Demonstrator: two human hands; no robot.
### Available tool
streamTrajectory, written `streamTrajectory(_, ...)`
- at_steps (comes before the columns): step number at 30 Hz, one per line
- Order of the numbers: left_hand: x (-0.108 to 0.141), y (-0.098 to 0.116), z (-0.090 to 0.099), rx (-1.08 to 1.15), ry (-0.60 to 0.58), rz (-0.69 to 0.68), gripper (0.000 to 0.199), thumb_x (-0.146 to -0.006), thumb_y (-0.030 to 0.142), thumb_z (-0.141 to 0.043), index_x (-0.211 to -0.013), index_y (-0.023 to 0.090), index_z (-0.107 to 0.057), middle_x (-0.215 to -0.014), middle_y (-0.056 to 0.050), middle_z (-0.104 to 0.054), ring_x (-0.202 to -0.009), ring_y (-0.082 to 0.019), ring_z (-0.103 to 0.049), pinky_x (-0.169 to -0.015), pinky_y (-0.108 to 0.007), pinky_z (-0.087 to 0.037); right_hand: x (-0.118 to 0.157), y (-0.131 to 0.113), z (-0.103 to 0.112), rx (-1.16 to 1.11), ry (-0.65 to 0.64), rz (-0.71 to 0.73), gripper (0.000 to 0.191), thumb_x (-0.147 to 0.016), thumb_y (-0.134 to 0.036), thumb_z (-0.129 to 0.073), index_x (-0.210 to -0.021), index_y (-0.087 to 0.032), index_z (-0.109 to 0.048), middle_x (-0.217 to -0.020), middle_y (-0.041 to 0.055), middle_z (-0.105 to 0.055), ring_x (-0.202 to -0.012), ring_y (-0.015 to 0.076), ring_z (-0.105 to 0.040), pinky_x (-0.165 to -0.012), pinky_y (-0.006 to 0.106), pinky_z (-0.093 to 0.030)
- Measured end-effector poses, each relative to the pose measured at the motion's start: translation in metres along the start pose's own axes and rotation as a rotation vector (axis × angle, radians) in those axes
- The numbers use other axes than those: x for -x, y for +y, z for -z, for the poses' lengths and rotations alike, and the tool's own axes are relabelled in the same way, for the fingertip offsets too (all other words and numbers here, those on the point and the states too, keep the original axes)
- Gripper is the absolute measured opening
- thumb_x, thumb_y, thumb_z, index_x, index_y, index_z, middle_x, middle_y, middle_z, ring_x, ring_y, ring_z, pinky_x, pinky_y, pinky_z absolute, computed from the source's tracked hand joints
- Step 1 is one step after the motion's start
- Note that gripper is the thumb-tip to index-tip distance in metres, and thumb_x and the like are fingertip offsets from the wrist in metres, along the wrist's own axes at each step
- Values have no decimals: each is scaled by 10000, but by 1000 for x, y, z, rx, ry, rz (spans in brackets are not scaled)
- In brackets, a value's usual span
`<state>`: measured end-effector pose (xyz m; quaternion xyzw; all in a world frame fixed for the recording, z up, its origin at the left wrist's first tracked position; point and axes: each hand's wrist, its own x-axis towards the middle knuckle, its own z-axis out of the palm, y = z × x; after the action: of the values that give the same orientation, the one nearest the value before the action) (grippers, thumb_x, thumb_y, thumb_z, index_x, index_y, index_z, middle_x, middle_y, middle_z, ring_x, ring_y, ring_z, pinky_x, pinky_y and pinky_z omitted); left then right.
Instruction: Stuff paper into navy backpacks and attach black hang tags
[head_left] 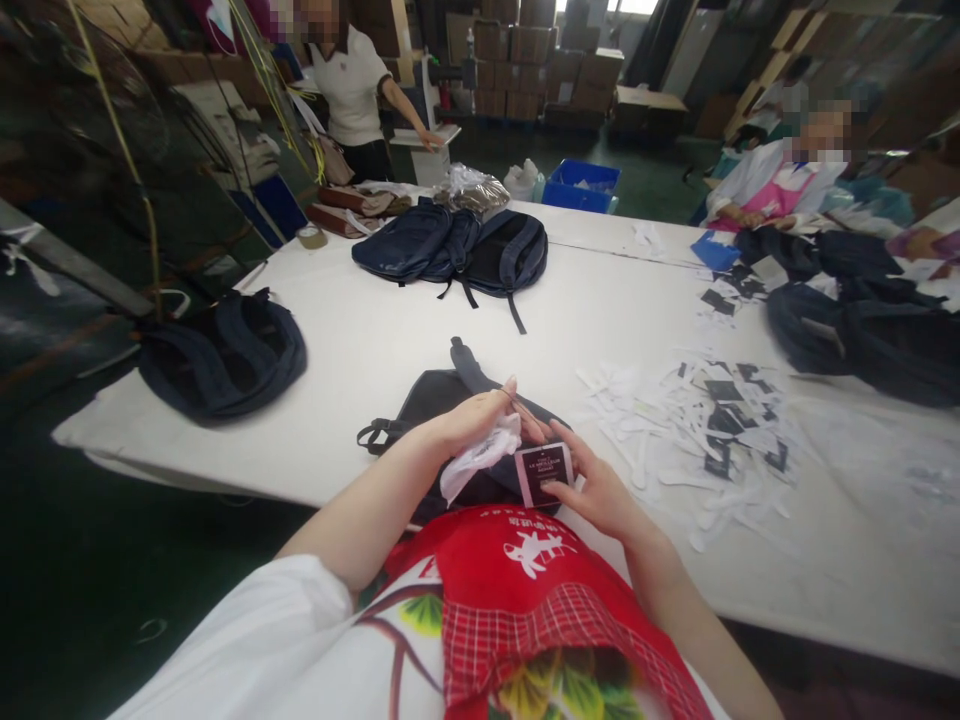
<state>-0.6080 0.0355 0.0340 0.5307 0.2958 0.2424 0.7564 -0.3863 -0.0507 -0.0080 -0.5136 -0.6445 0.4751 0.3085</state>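
A dark navy backpack (435, 397) lies on the table in front of my body, partly covered by my arms. My right hand (596, 485) pinches a black hang tag (546, 474) with pale edges and white lettering, thumb on its front. Close beside it, my left hand (491, 415) is closed above the backpack. A crumpled white piece (480, 460), thin like tissue or plastic, sticks out from under its fingers. The left fingertips come together near the top of the tag; any cord there is too fine to make out.
Loose black tags and white strips (724, 420) lie scattered to the right. More backpacks sit at the left edge (225, 360), the back (450, 245) and far right (885, 320). A tape roll (311, 237) and blue bin (581, 187) are beyond. Co-workers stand at the far side.
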Motion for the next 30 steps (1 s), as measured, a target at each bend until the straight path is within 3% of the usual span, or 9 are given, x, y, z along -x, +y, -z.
streamTrajectory(3, -4, -14, -3, 179, -5, 76, 848, -834, 794, -267, -788, 92, -740, -903, -206, -734, -788, -237, -693, -698, -325, -531, -5, -2, -1, 72, 101, -18, 496, -721, -273, -736, -1205, -277, -627, -930, 13, -721, -740, 198, -629, -725, 343, -509)
streamTrajectory(6, -6, -20, -3, 264, -18, 74, 889, -796, 839, -240, -771, 92, -722, -912, -219, -730, -783, -244, -691, -684, -326, -526, -9, 2, -4, 136, 180, 14, 106, -769, -339, -699, -822, -247, -691, -749, 13, -666, -707, 200, -589, -703, 351, -485)
streamTrajectory(9, -6, -18, 3, 209, 91, -8, 876, -794, 840, -246, -643, 99, -687, -941, -216, -731, -743, -217, -682, -662, -307, -517, -10, 8, -4, 215, 262, 138, 219, -826, -382, -647, -664, -234, -642, -870, 63, -639, -860, 231, -582, -815, 398, -470)
streamTrajectory(12, -3, -10, 11, 97, 218, -104, 833, -825, 802, -289, -620, 104, -695, -963, -196, -735, -788, -215, -696, -706, -303, -517, -11, 11, -1, 187, 239, 186, 242, -881, -393, -587, -712, -234, -655, -1049, 84, -626, -1013, 244, -569, -921, 416, -445)
streamTrajectory(15, 1, -3, 10, 29, 217, -107, 820, -839, 785, -294, -779, 106, -750, -1013, -185, -730, -909, -238, -696, -752, -301, -515, -11, 12, 1, 143, 198, 189, 232, -913, -370, -549, -751, -240, -654, -1028, 68, -638, -989, 223, -590, -907, 388, -456)
streamTrajectory(19, 0, -3, -10, 160, 171, -44, 855, -800, 817, -337, -1067, 92, -704, -1138, -203, -687, -1009, -269, -665, -773, -310, -521, -15, 9, -2, 298, 407, 252, 227, -899, -345, -573, -706, -237, -626, -963, 77, -637, -940, 230, -594, -865, 393, -465)
streamTrajectory(22, -7, -10, -25, 200, 325, -133, 870, -796, 819, -350, -1186, 92, -629, -1165, -195, -662, -937, -257, -672, -773, -346, -531, -22, 4, -9, 415, 502, 303, 214, -905, -336, -556, -730, -244, -639, -937, 83, -648, -929, 237, -589, -853, 401, -470)
streamTrajectory(26, -11, -14, -30, -222, 544, -331, 802, -803, 792, -398, -1154, 116, -648, -1045, -138, -691, -994, -262, -641, -876, -370, -501, -31, -2, -22, 411, 385, 318, 240, -917, -355, -535, -739, -248, -656, -940, 75, -667, -892, 215, -599, -825, 368, -484)
streamTrajectory(30, -9, -17, -29, -542, 525, -374, 769, -859, 754, -316, -1198, 142, -636, -963, -103, -708, -967, -241, -650, -900, -343, -479, -34, -1, -30, 335, 335, 286, 242, -911, -356, -541, -754, -249, -690, -905, 67, -676, -849, 206, -605, -806, 361, -486)
